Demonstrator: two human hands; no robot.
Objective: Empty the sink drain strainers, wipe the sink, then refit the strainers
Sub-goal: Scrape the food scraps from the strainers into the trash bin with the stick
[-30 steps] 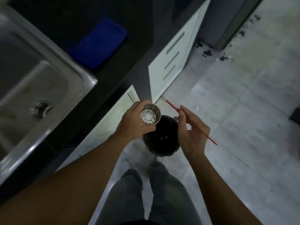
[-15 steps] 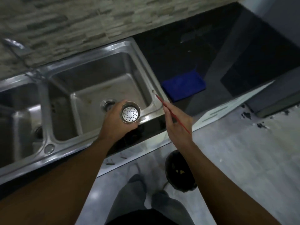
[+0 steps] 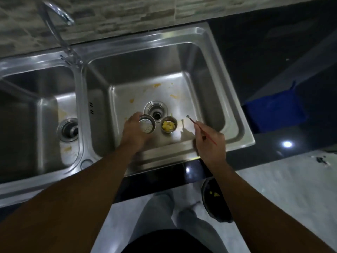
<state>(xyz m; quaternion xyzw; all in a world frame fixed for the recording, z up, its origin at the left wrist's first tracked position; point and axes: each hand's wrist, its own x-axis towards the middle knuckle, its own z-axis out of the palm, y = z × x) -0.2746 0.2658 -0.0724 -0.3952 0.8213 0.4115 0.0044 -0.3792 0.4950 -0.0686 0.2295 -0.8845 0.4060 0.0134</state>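
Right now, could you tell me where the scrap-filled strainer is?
Head view: the full strainer sits in the right basin, just right of the drain, beside the empty strainer in the left hand.

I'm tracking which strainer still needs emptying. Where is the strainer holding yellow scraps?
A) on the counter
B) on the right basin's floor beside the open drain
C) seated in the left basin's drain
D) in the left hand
B: the scrap-filled strainer stands on the floor of the right basin beside the open drain; the left hand holds the empty strainer.
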